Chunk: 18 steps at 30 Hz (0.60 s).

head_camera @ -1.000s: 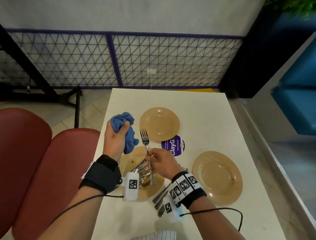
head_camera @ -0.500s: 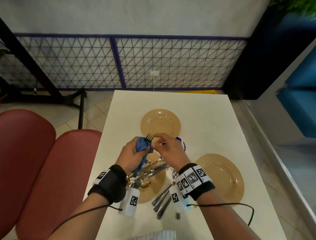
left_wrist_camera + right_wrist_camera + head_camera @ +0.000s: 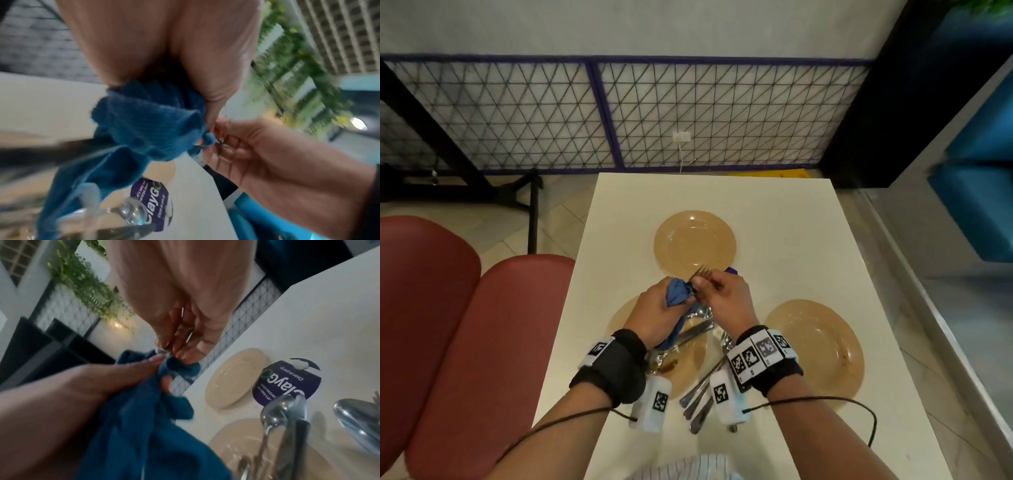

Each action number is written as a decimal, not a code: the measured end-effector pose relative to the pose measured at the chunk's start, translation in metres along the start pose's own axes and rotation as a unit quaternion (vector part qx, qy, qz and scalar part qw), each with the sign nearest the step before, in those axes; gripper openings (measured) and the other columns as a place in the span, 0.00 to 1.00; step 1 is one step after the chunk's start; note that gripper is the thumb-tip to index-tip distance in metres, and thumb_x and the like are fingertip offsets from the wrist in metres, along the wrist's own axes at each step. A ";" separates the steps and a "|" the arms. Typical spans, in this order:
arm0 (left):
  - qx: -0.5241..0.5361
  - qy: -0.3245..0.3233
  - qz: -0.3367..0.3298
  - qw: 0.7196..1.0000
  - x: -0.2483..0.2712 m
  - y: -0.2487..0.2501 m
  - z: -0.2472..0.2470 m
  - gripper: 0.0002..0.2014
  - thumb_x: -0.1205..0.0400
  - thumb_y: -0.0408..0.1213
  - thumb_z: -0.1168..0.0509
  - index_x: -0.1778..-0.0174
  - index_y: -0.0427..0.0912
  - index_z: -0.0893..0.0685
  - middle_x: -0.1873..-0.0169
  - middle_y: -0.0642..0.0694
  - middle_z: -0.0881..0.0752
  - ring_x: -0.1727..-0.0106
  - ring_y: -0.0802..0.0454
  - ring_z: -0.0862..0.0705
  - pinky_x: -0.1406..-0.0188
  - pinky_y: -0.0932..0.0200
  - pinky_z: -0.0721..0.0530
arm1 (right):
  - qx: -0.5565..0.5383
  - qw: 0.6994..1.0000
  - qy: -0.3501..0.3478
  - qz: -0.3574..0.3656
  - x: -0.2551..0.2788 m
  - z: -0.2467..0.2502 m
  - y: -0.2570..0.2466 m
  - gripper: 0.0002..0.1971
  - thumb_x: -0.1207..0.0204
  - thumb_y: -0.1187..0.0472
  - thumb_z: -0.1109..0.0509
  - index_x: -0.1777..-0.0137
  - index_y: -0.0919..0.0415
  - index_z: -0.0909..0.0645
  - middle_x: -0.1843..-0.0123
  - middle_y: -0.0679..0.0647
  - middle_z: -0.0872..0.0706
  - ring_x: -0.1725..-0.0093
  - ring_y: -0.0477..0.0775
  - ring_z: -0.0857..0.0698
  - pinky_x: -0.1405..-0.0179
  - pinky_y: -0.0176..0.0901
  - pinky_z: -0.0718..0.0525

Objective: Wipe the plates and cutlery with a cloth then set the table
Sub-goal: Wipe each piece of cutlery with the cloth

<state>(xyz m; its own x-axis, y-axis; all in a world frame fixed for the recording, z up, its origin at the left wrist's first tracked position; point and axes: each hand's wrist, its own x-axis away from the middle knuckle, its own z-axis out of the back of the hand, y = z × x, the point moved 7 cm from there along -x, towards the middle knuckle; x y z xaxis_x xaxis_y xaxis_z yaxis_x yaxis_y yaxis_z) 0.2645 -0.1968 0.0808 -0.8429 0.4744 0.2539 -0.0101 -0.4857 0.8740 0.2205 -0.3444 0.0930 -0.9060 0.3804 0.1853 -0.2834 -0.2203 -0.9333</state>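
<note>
My left hand [image 3: 664, 308] grips a bunched blue cloth [image 3: 677, 295] above the near-left plate [image 3: 690, 359]. My right hand [image 3: 722, 294] pinches a metal fork [image 3: 700, 272] near its head, tines pointing away, with the cloth wrapped against it. In the left wrist view the cloth [image 3: 148, 123] hangs from my fist and meets the fork [image 3: 223, 144] in my right fingers. Several spoons and forks [image 3: 698, 394] lie across the near-left plate. Two more tan plates stand at the far centre [image 3: 695, 240] and near right [image 3: 822, 346].
A round purple sticker [image 3: 287, 381] sits on the white table [image 3: 791, 222] between the plates. Red seats [image 3: 465, 325] stand left of the table. A mesh railing [image 3: 619, 113] runs behind the table, and blue seating [image 3: 979, 205] is at the right.
My left hand brought the cloth down and right to the fork. My right hand lifted the fork from the near-left plate and shifted its pinch toward the tines.
</note>
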 end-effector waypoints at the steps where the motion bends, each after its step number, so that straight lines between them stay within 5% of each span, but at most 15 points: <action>1: -0.005 -0.004 -0.004 1.000 0.000 0.000 -0.004 0.07 0.17 0.40 0.30 0.45 0.47 0.18 0.53 0.49 0.12 0.52 0.52 0.14 0.50 0.56 0.18 | -0.009 1.000 0.010 0.001 -0.001 0.006 -0.001 0.06 0.21 0.61 0.27 0.56 0.56 0.09 0.63 0.49 0.07 0.61 0.47 0.10 0.53 0.45 0.11; 4: -0.049 -0.045 -0.003 0.998 0.011 -0.018 -0.012 0.08 0.17 0.43 0.29 0.44 0.49 0.17 0.51 0.50 0.12 0.50 0.55 0.14 0.48 0.59 0.17 | -0.052 0.996 0.067 -0.018 -0.016 0.041 0.005 0.09 0.21 0.63 0.26 0.60 0.50 0.11 0.67 0.47 0.08 0.67 0.44 0.11 0.53 0.47 0.09; 9: -0.086 -0.095 0.068 0.989 0.030 -0.066 0.000 0.11 0.17 0.43 0.30 0.40 0.55 0.18 0.46 0.52 0.12 0.43 0.53 0.14 0.37 0.54 0.17 | -0.074 0.986 0.134 -0.065 -0.023 0.085 0.037 0.09 0.20 0.65 0.27 0.61 0.54 0.11 0.65 0.54 0.07 0.69 0.50 0.14 0.53 0.54 0.08; 14: -0.051 -0.011 0.094 0.994 0.035 -0.088 0.039 0.12 0.18 0.40 0.29 0.39 0.51 0.18 0.46 0.49 0.11 0.42 0.51 0.14 0.37 0.49 0.17 | 0.031 0.987 0.075 -0.137 -0.008 0.068 0.097 0.09 0.20 0.60 0.27 0.62 0.51 0.12 0.66 0.57 0.08 0.67 0.53 0.11 0.51 0.62 0.08; 18: 0.029 0.039 0.099 0.994 0.042 -0.086 0.055 0.12 0.16 0.40 0.30 0.37 0.49 0.19 0.45 0.49 0.13 0.42 0.52 0.14 0.45 0.57 0.17 | 0.108 0.979 0.030 -0.170 0.015 0.047 0.134 0.05 0.21 0.59 0.27 0.57 0.53 0.10 0.64 0.53 0.08 0.62 0.55 0.09 0.50 0.57 0.08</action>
<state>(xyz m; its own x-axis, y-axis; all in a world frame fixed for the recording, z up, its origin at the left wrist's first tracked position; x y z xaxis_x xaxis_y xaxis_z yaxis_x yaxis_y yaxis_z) 0.2600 -0.0945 0.0388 -0.8641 0.3144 0.3931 0.1894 -0.5205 0.8326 0.1541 -0.4102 -0.0143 -0.7296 0.5158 0.4490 -0.6306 -0.2534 -0.7336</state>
